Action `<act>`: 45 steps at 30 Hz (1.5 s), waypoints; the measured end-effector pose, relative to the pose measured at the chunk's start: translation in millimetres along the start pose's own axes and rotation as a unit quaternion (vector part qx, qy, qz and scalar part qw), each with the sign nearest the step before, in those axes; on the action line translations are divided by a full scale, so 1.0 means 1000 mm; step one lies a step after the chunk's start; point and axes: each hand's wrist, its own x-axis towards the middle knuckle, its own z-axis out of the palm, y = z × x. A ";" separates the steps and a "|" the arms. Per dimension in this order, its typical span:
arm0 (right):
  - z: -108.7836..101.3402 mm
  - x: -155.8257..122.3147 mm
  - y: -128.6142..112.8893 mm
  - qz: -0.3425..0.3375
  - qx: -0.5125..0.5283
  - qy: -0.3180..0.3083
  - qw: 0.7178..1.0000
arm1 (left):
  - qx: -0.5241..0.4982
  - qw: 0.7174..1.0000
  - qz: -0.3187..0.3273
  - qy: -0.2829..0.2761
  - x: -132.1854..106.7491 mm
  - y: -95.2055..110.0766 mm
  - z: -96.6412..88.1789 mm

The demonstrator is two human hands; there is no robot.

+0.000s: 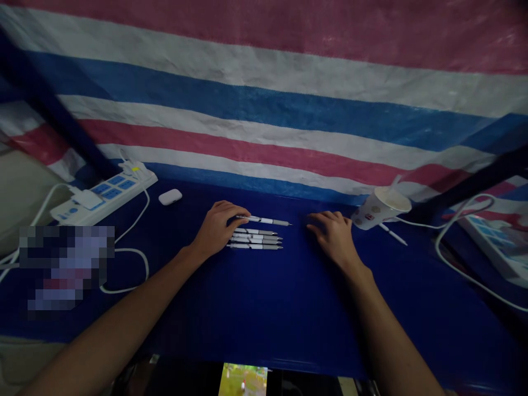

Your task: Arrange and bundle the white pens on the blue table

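My left hand (218, 225) pinches the rear end of a white pen (268, 220) between thumb and fingertips; its grey tip points right. Just below it, several similar white and grey pens (259, 240) lie side by side on the blue table (264, 308), their rear ends partly hidden by the hand. To the right, my right hand (333, 236) rests palm down on the table with its fingers bent and apart, holding nothing. A white paper cup (377, 209) stands tilted in view beside its fingers.
White power strips stand at the left (107, 192) and at the right edge (495, 242), with loose white cables. A white rounded case (170, 197) lies at the back left. A thin white stick (394, 235) lies by the cup. A lit screen (243, 379) shows below the table edge.
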 end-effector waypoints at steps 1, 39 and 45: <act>0.004 -0.001 0.002 -0.003 -0.004 -0.014 1.000 | 0.001 1.000 -0.001 0.000 0.000 0.000 0.000; 0.004 -0.005 -0.062 0.075 0.346 0.031 0.935 | 0.001 1.000 0.014 0.008 0.000 0.000 -0.003; 0.008 -0.006 -0.061 0.081 0.359 0.033 0.929 | -0.014 1.000 0.021 -0.002 0.000 0.001 -0.002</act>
